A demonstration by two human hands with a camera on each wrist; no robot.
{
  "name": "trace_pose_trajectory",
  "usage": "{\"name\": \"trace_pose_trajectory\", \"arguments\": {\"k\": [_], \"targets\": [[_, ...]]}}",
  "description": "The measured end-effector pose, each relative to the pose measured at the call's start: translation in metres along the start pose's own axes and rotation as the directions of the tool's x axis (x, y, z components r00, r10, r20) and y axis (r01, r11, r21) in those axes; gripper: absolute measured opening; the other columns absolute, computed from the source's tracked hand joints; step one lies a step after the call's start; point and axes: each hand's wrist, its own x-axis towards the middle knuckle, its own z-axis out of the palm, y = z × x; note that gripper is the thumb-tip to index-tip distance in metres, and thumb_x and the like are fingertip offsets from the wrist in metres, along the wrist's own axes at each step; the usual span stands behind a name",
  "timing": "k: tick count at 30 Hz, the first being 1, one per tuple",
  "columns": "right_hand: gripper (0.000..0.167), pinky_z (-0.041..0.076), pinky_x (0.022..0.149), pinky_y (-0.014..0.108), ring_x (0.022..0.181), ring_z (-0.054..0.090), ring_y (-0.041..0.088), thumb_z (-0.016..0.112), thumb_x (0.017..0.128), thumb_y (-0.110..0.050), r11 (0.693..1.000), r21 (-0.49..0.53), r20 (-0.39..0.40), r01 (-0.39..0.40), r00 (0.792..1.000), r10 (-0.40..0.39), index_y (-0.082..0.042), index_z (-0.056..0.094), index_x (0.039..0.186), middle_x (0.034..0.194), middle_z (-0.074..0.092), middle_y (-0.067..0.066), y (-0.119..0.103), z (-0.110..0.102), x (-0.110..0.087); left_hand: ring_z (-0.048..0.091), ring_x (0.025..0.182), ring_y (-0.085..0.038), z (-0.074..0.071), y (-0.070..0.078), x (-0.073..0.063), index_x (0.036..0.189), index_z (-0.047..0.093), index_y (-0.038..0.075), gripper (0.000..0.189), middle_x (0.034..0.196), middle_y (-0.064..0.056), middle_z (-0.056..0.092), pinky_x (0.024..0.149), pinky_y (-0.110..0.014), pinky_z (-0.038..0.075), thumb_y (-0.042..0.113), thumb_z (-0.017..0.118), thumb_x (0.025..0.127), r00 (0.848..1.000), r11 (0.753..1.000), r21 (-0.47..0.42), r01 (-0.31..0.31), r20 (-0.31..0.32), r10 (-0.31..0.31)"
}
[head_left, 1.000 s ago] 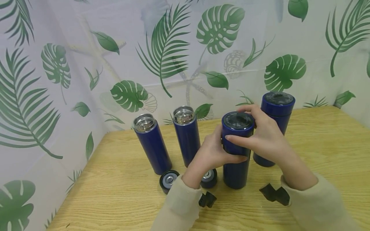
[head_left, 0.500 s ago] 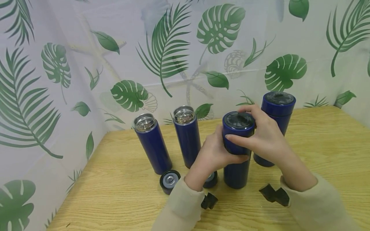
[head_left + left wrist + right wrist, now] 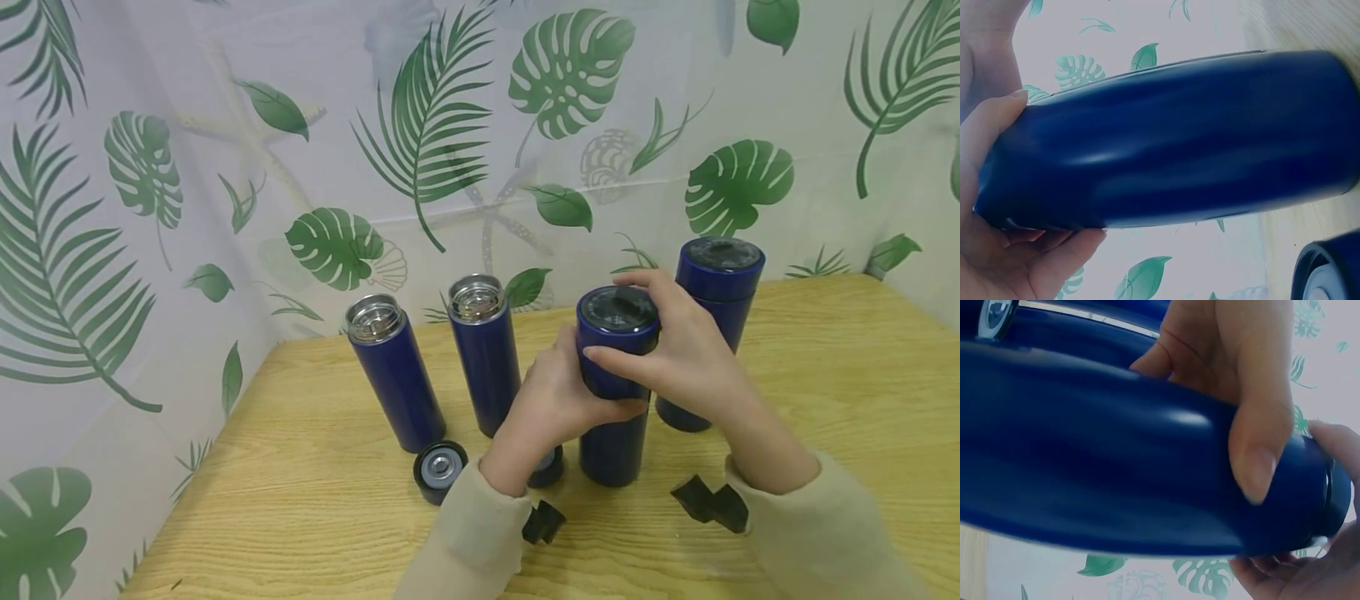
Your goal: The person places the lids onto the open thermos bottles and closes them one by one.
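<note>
In the head view a dark blue thermos bottle (image 3: 611, 454) with a shiny black-topped lid (image 3: 618, 310) stands upright on the table. My left hand (image 3: 555, 398) grips its upper body, thumb across the front. Just above, my right hand (image 3: 686, 354) holds the lid, its thumb in front and fingers at the far rim. The left wrist view shows the bottle's smooth side (image 3: 1166, 144) with a hand round its lid end. In the right wrist view, a thumb lies across the blue bottle (image 3: 1116, 462) and the other hand is at the lid end.
Two uncapped blue bottles, one at the left (image 3: 397, 379) and one beside it (image 3: 483, 358), show steel rims. A capped bottle (image 3: 723, 292) stands behind my right hand. One lid (image 3: 440, 468) lies upturned; another lid (image 3: 550, 468) is partly behind my left wrist. A leaf-print cloth (image 3: 315, 150) hangs behind the table (image 3: 285, 500).
My left wrist has shifted slightly right, covering more of the nearer lid. Both hands keep their hold on the bottle and its lid; the other bottles stay put.
</note>
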Motion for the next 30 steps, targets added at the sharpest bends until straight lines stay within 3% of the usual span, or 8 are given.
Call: {"name": "trace_pose_trajectory", "arguments": {"k": [3, 6, 10, 13, 17, 23, 30], "targets": [[0.072, 0.037, 0.081, 0.052, 0.103, 0.048, 0.036, 0.075, 0.071, -0.022, 0.999, 0.033, 0.041, 0.023, 0.999, -0.024, -0.005, 0.035, 0.128, 0.119, 0.046, 0.018, 0.005, -0.003, 0.002, 0.054, 0.092, -0.009, -0.002, -0.005, 0.002, 0.127, 0.034, 0.014, 0.082, 0.109, 0.000, 0.053, 0.076, -0.026, 0.045, 0.036, 0.079, 0.063, 0.999, 0.999, -0.044, -0.021, 0.030, 0.022], [0.071, 0.041, 0.081, 0.042, 0.105, 0.048, 0.033, 0.072, 0.074, -0.015, 0.992, 0.116, 0.084, 0.042, 0.995, -0.052, -0.006, 0.030, 0.131, 0.123, 0.045, 0.017, 0.011, -0.008, 0.003, 0.052, 0.097, -0.007, -0.005, -0.012, 0.005, 0.131, 0.032, 0.020, 0.083, 0.113, 0.004, 0.052, 0.078, -0.026, 0.044, 0.032, 0.079, 0.064, 0.996, 0.990, -0.141, -0.030, 0.082, 0.042], [0.068, 0.043, 0.076, 0.021, 0.104, 0.050, 0.022, 0.066, 0.078, -0.003, 0.964, 0.257, 0.130, 0.072, 0.986, -0.108, -0.006, 0.026, 0.132, 0.124, 0.044, 0.015, 0.018, -0.012, 0.004, 0.050, 0.101, -0.007, -0.009, -0.020, 0.008, 0.134, 0.029, 0.029, 0.083, 0.115, 0.007, 0.051, 0.079, -0.025, 0.044, 0.021, 0.078, 0.068, 0.981, 0.950, -0.309, -0.044, 0.166, 0.099], [0.067, 0.042, 0.078, 0.016, 0.103, 0.050, 0.011, 0.064, 0.078, 0.003, 0.936, 0.335, 0.149, 0.107, 0.975, -0.165, -0.006, 0.026, 0.133, 0.123, 0.044, 0.016, 0.020, -0.012, 0.005, 0.050, 0.103, -0.008, -0.011, -0.022, 0.010, 0.135, 0.030, 0.030, 0.082, 0.117, 0.007, 0.050, 0.080, -0.024, 0.043, 0.013, 0.076, 0.070, 0.969, 0.922, -0.384, -0.051, 0.203, 0.138], [0.068, 0.042, 0.079, 0.017, 0.100, 0.051, 0.007, 0.063, 0.076, 0.008, 0.912, 0.382, 0.127, 0.150, 0.969, -0.212, -0.005, 0.028, 0.132, 0.119, 0.047, 0.012, 0.022, -0.010, 0.007, 0.050, 0.101, -0.007, -0.012, -0.022, 0.011, 0.134, 0.034, 0.026, 0.079, 0.115, 0.007, 0.051, 0.079, -0.024, 0.044, 0.010, 0.076, 0.069, 0.970, 0.913, -0.406, -0.030, 0.209, 0.125], [0.065, 0.046, 0.073, 0.020, 0.093, 0.056, 0.011, 0.064, 0.070, 0.016, 0.881, 0.446, 0.068, 0.158, 0.975, -0.210, -0.001, 0.035, 0.126, 0.113, 0.053, 0.000, 0.024, -0.007, 0.007, 0.053, 0.095, -0.006, -0.011, -0.020, 0.009, 0.128, 0.043, 0.025, 0.074, 0.109, 0.009, 0.055, 0.073, -0.024, 0.047, 0.012, 0.079, 0.065, 0.981, 0.914, -0.406, -0.003, 0.178, 0.082], [0.062, 0.044, 0.075, 0.017, 0.093, 0.055, 0.010, 0.068, 0.069, 0.012, 0.911, 0.386, 0.034, 0.144, 0.985, -0.170, -0.004, 0.039, 0.122, 0.110, 0.055, 0.000, 0.022, -0.005, 0.006, 0.055, 0.092, -0.005, -0.010, -0.018, 0.009, 0.125, 0.046, 0.027, 0.072, 0.106, 0.012, 0.056, 0.073, -0.024, 0.046, 0.019, 0.081, 0.062, 0.991, 0.944, -0.329, -0.024, 0.116, 0.065]]}}
